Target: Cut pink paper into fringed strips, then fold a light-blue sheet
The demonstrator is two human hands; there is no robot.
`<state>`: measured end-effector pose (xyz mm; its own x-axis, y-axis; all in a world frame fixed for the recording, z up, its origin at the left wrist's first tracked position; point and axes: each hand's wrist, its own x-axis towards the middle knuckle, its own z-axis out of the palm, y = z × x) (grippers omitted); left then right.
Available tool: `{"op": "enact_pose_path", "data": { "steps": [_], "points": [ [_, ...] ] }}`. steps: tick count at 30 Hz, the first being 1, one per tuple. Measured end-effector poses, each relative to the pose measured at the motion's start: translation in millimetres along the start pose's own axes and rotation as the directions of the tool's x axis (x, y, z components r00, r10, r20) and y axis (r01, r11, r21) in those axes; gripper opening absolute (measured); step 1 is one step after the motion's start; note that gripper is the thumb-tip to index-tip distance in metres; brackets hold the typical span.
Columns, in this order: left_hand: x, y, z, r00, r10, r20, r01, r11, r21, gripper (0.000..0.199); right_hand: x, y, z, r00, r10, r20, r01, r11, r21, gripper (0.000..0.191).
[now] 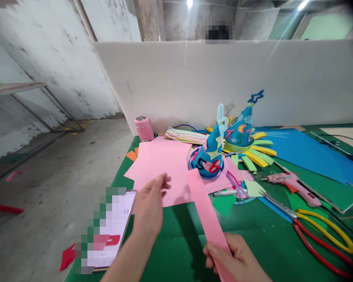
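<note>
Pink strip [206, 213] in the right hand [235, 252]: pinches it between thumb and curled fingers, angling its far end toward the front hat [207, 158]. Reaches the left hand [150, 203] forward by the near edge of the pink sheets [161, 166], fingers half-curled, slightly spread. Finds open green tabletop [175, 239] between the forearms, phone [122, 221] bordering left, scissors [295, 214] well apart at right.

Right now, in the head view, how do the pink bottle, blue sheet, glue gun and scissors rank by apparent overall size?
Largest to smallest:
1. Blue sheet, though the frame cuts it off
2. Scissors
3. Glue gun
4. Pink bottle
</note>
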<state>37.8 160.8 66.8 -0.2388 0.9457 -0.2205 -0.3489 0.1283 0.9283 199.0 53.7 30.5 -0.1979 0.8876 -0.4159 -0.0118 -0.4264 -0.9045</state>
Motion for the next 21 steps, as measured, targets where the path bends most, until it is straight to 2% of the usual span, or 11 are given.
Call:
{"op": "enact_pose_path", "data": {
  "steps": [2,4,5,7,10,12,13,15,17,19,21],
  "points": [
    [-27,-13,4.3,0.975,-0.089,0.203,0.074,0.994,0.080,0.022,6,-6,2,0.997,-0.082,0.006,0.082,0.996,0.032,0.042],
    [-52,-24,9.7,0.904,-0.203,0.375,0.167,0.978,0.128,0.021,12,-10,6,0.989,-0.145,0.006,0.145,0.988,0.045,0.038],
    [-61,-28,11.8,0.889,-0.250,0.384,0.206,0.967,0.153,0.022,13,-11,9,0.985,-0.173,0.014,0.172,0.984,0.046,0.037],
    [-66,-28,13.4,0.903,-0.232,0.361,0.171,0.966,0.194,0.022,13,-12,11,0.972,-0.230,0.047,0.230,0.973,0.015,0.035],
    [-56,-12,8.4,0.922,-0.099,0.374,-0.023,0.951,0.308,0.022,3,-20,2,0.936,-0.351,0.025,0.348,0.912,-0.218,0.025],
    [-47,2,3.5,0.862,-0.130,0.490,-0.144,0.864,0.483,0.025,-7,-31,-11,0.851,-0.516,-0.094,0.418,0.775,-0.473,0.015],
    [-45,8,1.8,0.829,-0.132,0.543,-0.244,0.789,0.563,0.026,-11,-38,-17,0.790,-0.607,-0.085,0.460,0.680,-0.571,0.010],
    [-43,16,1.4,0.719,-0.223,0.659,-0.394,0.650,0.650,0.023,-18,-53,-25,0.663,-0.743,0.093,0.546,0.396,-0.738,0.012],
    [-45,17,4.1,0.606,-0.327,0.726,-0.484,0.573,0.662,0.020,-18,-68,-27,0.696,-0.668,0.264,0.510,0.202,-0.836,0.021],
    [-47,15,7.7,0.522,-0.392,0.758,-0.524,0.554,0.647,0.018,-13,-79,-25,0.783,-0.521,0.339,0.473,0.147,-0.868,0.021],
    [-47,14,10.1,0.480,-0.416,0.772,-0.538,0.555,0.634,0.019,-7,-83,-22,0.846,-0.374,0.381,0.459,0.147,-0.876,0.017]
  ]
}}
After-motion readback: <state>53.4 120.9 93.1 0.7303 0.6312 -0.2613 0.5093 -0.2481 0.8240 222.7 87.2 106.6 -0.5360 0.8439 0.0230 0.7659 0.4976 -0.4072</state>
